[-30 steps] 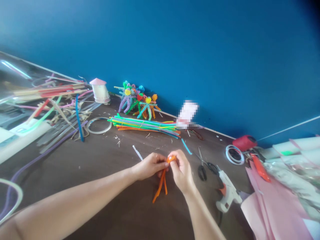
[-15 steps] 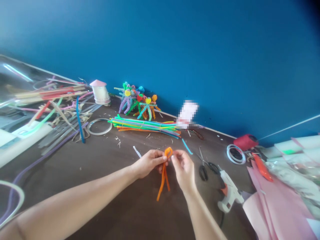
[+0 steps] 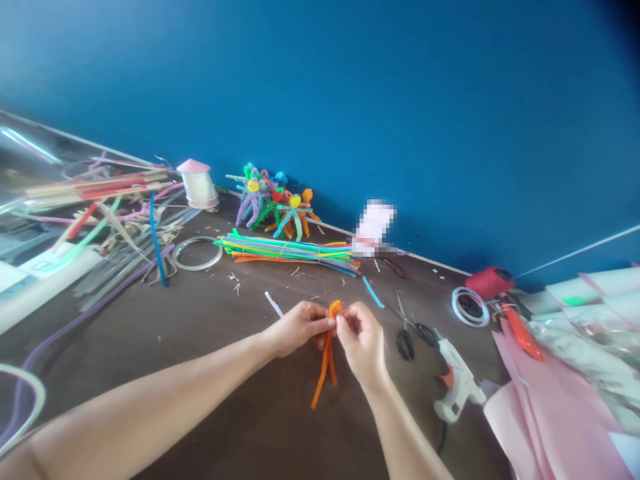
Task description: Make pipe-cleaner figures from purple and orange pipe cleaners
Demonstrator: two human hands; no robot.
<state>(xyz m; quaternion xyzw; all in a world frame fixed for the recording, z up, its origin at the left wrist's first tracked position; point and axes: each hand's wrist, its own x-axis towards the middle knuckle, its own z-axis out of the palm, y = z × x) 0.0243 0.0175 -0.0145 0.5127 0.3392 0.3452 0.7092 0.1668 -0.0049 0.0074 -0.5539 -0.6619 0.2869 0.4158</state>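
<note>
Pink-capped tub (image 3: 198, 187) (contents hidden); fingers (image 3: 320, 326) pinch orange pipe cleaner (image 3: 324, 360).

The left forearm (image 3: 165, 400) and right forearm (image 3: 400, 420) are seen bare, narrowed smoothly toward slim wrists. Bare too are the left hand (image 3: 299, 328) and right hand (image 3: 365, 340), with slender fingers.

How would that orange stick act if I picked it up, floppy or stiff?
The orange stick probably bends easily, since its top is curled into a loop. It may hold its shape better than string, because its lower ends splay apart. It's likely light: it's thin, and the left hand pinches it with fingertips.
</note>
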